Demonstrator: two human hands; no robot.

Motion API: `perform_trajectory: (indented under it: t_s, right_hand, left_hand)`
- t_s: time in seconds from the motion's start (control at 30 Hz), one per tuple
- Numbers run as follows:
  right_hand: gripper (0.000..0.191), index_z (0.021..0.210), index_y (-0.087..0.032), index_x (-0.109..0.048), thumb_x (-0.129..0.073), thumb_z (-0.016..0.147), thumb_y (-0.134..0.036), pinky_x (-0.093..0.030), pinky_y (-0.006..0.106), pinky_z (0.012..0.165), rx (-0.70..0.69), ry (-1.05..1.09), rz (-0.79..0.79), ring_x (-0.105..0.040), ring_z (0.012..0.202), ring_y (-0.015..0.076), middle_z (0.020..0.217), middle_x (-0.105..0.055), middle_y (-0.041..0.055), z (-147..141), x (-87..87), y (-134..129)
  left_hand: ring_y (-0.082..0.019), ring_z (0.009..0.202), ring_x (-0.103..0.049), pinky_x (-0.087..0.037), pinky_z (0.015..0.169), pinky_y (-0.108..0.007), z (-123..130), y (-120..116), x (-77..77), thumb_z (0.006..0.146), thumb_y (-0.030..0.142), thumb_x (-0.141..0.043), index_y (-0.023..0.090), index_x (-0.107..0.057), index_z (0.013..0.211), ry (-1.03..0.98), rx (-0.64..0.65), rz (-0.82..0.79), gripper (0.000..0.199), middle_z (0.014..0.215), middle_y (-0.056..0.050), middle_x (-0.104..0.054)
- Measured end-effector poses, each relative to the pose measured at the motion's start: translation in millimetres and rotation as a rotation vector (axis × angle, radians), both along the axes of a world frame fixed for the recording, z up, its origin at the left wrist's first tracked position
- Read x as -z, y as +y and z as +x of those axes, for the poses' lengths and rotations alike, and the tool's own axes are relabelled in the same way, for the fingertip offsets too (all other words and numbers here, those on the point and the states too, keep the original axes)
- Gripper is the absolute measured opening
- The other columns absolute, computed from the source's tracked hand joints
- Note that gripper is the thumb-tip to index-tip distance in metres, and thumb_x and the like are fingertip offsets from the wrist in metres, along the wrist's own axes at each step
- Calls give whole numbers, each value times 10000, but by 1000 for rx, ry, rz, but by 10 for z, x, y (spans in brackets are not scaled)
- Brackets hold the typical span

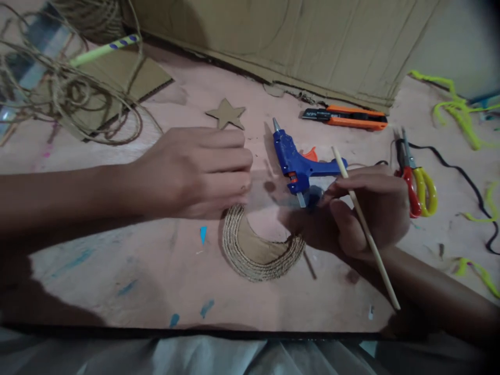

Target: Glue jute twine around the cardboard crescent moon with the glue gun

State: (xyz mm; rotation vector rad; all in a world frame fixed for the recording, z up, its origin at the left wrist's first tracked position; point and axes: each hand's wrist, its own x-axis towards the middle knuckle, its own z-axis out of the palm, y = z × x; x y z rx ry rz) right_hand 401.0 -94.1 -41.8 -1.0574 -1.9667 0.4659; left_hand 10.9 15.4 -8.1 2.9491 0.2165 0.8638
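Observation:
A crescent of cardboard (pixel 253 245) with rows of twine glued along its outer curve lies on the table. My left hand (pixel 203 169) is closed over its upper left tip, fingers curled down; what they pinch is hidden. On the right, my right hand (pixel 365 211) holds a thin wooden stick (pixel 369 234), slanting from upper left to lower right, above the table. A blue glue gun (pixel 292 161) lies between the hands, nozzle pointing up and away. Beyond my left hand sits a small cardboard star (pixel 226 113).
Loose twine (pixel 78 94) tangles over a cardboard piece (pixel 152 78) at upper left. An orange cutter (pixel 347 117) lies below a large cardboard sheet (pixel 312 47). Scissors (pixel 420 187) with red and yellow handles, black cord and yellow-green strands (pixel 461 112) are at right.

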Motion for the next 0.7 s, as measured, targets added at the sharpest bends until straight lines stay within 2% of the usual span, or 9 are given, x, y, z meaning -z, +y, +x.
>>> perform_trajectory:
  t_s: [0.07,0.1,0.23,0.33,0.4,0.47,0.53,0.63,0.7]
  right_hand:
    - [326,1457,-382,-855,-862,1131,-363,-633,499,915,85,-43,231,-765,900,313,950,-810,42,119,-14,76]
    - [264,1402,-371,-904,-858,1142,-354,-635,493,912,124,-88,294,-777,883,314,886,-808,41,187,-12,98]
    - [216,1266,-351,-1000,-865,1115,-278,-634,480,861,285,-197,325,-819,949,341,961,-891,99,522,59,145]
    - [234,1222,-360,-1020,-971,1012,-270,-586,435,733,309,-157,360,-758,807,284,974,-911,98,809,118,260]
    - [265,1140,-352,-1015,-1066,904,-241,-487,403,605,349,-124,322,-666,670,221,901,-886,72,985,131,388]
    - [295,976,-333,-977,-1134,795,-159,-360,390,505,416,-108,235,-573,556,165,804,-839,33,1118,132,514]
    - [358,874,-314,-931,-1159,729,-79,-294,380,467,494,-91,172,-551,512,140,765,-822,12,1192,138,595]
    - [402,921,-311,-955,-1194,685,-90,-316,362,461,499,-64,228,-579,513,137,782,-854,16,1203,168,619]
    - [417,966,-324,-975,-1211,671,-147,-318,364,460,431,-56,287,-565,503,138,771,-859,12,1184,185,610]
  left_hand:
    - [-237,763,-563,-390,709,-478,-32,-86,-26,1364,449,-595,276,-650,981,6,5,15,424,933,-17,-750]
    - [-234,758,-578,-397,707,-474,-52,-135,-42,1355,444,-587,274,-664,979,19,29,0,420,947,-22,-765]
    - [-283,1035,-801,-549,821,-456,-117,-334,-124,1233,348,-712,260,-831,1167,194,205,-144,162,1203,-96,-867]
    - [-314,1206,-822,-612,944,-463,-127,-455,-136,1241,450,-811,255,-879,1350,229,171,-172,234,1415,-141,-890]
    - [-304,1275,-812,-596,989,-458,-114,-502,-111,1298,483,-756,262,-879,1411,205,129,-145,277,1496,-131,-896]
    - [-281,1306,-805,-569,996,-448,-84,-514,-82,1365,460,-626,261,-871,1386,190,119,-97,316,1480,-103,-911]
    - [-259,1283,-812,-561,989,-438,-42,-495,-60,1392,439,-561,249,-863,1321,160,135,-16,364,1404,-83,-927]
    - [-242,1169,-834,-587,979,-431,1,-443,-26,1365,421,-633,266,-864,1235,101,148,127,306,1229,-52,-938]
    - [-236,1098,-838,-601,971,-438,-18,-420,14,1349,428,-642,297,-861,1221,48,141,191,285,1165,-30,-940]
